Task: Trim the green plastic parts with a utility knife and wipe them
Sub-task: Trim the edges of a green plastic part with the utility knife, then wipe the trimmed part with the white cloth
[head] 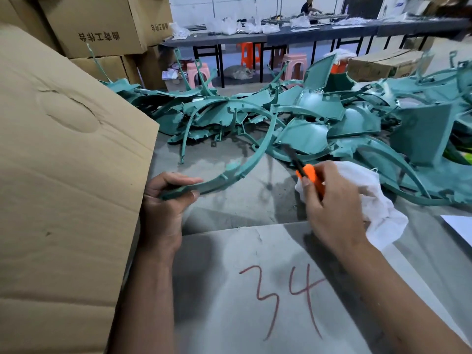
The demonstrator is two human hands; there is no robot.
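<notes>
My left hand (166,200) grips one end of a long curved green plastic strip (245,164), which arcs up and to the right above the table. My right hand (329,200) holds an orange utility knife (307,175) with its dark blade pointing up-left, close to the strip but apart from it. The same hand also clutches a white cloth (373,200) bunched under the palm. A large pile of green plastic parts (319,116) lies across the table behind both hands.
A big cardboard box flap (63,162) fills the left side beside my left arm. The grey table (229,290) bears a red "34". A white sheet (459,226) lies at the right edge. Stacked boxes, stools and long tables stand behind, with a person far off.
</notes>
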